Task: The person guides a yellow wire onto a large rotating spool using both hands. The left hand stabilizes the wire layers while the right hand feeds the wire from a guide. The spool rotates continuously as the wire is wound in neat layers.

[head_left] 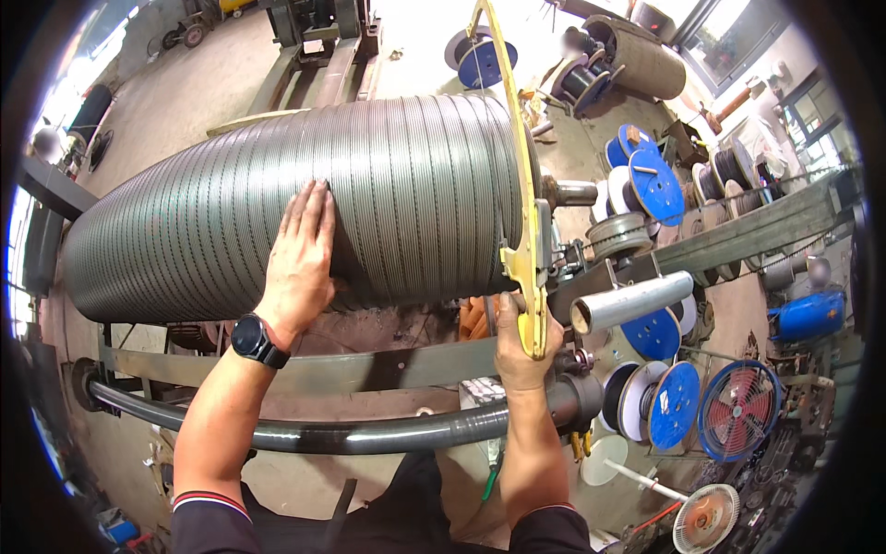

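Note:
A large spool of grey steel wire rope [212, 203], wound in tight side-by-side turns, lies across the view in front of me. My left hand [303, 254] rests on its near side, palm down with the fingers stretched out, and a dark watch is on that wrist. At the right end of the winding, my right hand [528, 346] is closed round the handle of a yellow hacksaw [526, 175]. The saw's long frame stands along the spool's end and reaches past its far edge. Its blade is hard to make out, so I cannot tell whether it touches the rope.
Nearer me, a black roller [369, 434] runs across below a steel beam [415, 367]. Right of the saw are a metal pipe [637, 300] and several blue-flanged reels [657, 187]. A red-bladed fan [738, 408] stands lower right. Forklift forks [328, 74] lie beyond the spool.

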A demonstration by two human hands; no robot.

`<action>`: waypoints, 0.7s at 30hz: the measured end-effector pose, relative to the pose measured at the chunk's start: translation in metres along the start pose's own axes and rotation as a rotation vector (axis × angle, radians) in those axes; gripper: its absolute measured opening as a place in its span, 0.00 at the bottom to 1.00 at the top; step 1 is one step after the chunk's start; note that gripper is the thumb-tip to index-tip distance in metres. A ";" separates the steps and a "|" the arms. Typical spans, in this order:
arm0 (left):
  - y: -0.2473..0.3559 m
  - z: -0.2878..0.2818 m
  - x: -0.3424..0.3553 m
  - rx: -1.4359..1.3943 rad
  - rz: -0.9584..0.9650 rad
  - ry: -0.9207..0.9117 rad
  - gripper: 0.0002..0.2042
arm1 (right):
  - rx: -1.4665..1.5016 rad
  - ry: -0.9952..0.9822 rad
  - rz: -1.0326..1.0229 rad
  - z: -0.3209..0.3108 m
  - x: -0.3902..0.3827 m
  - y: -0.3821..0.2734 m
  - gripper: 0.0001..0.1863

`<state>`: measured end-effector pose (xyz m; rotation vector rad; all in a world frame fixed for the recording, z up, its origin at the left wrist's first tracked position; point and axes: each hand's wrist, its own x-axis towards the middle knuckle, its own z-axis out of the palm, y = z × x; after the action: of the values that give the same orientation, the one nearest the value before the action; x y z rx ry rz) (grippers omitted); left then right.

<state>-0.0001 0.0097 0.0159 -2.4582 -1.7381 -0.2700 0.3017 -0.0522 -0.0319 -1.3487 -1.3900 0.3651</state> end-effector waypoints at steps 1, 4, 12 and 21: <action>-0.003 -0.001 -0.002 0.001 -0.011 -0.005 0.56 | -0.099 -0.024 -0.091 -0.006 -0.008 0.001 0.06; -0.006 -0.006 0.000 -0.033 -0.023 0.014 0.56 | -0.110 -0.071 0.136 -0.046 -0.076 -0.005 0.07; -0.001 0.003 0.002 0.001 0.003 0.017 0.55 | -0.042 0.002 -0.037 -0.003 0.000 -0.005 0.06; -0.004 0.006 -0.001 0.000 0.003 0.054 0.54 | -0.103 -0.045 0.035 -0.017 -0.018 -0.011 0.06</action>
<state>-0.0038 0.0117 0.0098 -2.4300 -1.7124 -0.3325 0.3049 -0.0785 -0.0259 -1.4582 -1.4404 0.3532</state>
